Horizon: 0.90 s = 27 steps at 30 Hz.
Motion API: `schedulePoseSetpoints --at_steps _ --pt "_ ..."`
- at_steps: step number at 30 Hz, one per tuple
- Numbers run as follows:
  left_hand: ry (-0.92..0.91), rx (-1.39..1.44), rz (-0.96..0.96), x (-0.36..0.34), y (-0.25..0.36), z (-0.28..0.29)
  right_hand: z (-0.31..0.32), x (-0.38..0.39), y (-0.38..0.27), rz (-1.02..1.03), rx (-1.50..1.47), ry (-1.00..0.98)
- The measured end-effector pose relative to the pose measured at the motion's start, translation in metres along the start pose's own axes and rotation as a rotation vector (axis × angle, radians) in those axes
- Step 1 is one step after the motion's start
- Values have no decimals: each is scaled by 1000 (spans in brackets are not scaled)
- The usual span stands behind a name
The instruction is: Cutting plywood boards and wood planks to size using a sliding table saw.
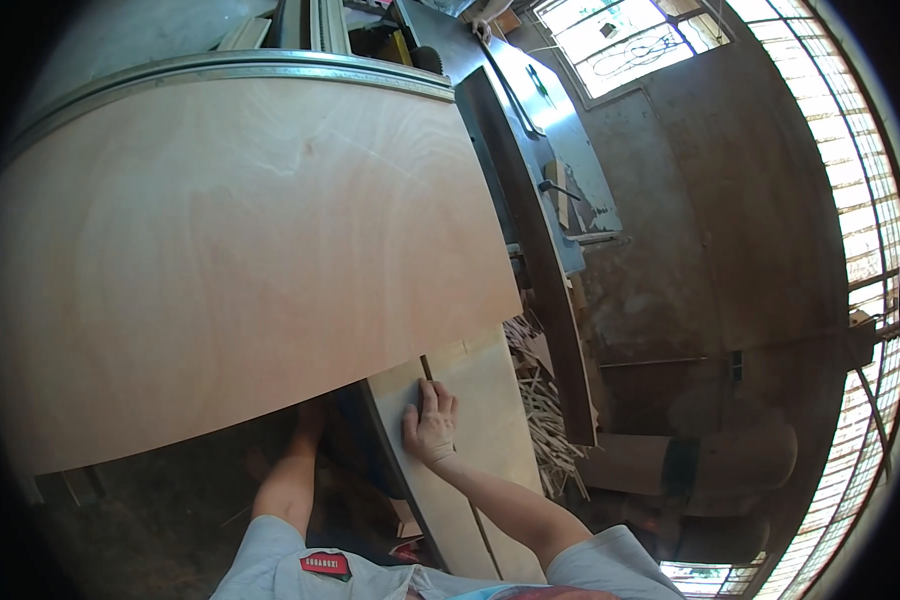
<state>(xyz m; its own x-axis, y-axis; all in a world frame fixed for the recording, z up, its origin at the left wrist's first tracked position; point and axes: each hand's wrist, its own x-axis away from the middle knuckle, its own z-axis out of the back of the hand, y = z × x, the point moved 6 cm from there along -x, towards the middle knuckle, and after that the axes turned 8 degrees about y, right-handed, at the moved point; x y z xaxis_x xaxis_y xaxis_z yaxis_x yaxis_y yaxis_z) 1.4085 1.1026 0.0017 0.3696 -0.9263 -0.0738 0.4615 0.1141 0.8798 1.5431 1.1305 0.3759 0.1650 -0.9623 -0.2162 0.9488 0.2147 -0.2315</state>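
Barred windows (858, 170) light the right side of a workshop, with thin wood strips (545, 415) heaped beside a pale tabletop (492, 400). From the head view, one large plywood sheet (250, 250) fills the left and middle, its long axis running left to right, its far edge alongside a metal rail (260, 66). What seems to matter most is the narrow gap between its near edge and the right hand (432, 425): the sheet lies straight ahead of those fingertips, just beyond them. That hand rests palm down on the tabletop by a dark slot (481, 528), fingers loosely extended forward, thumb out to the left, grasping nothing visible. The left forearm (288, 485) reaches forward under the near edge; its hand is lost in shadow there, so I cannot tell whether its fingers grip.
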Motion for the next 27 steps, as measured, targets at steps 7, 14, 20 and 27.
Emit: schedulePoseSetpoints --at_steps 7,14,20,27 --pt "-49 25 45 -37 5 -17 -5 -3 1 -3 10 -57" --pt "-192 6 128 -14 -14 -19 -10 -2 2 11 -10 -54" --pt "-256 6 174 -5 -17 -21 -8 -2 -2 57 -5 -41" --pt "-344 18 227 11 -2 -15 -9 0 -1 78 15 -33"
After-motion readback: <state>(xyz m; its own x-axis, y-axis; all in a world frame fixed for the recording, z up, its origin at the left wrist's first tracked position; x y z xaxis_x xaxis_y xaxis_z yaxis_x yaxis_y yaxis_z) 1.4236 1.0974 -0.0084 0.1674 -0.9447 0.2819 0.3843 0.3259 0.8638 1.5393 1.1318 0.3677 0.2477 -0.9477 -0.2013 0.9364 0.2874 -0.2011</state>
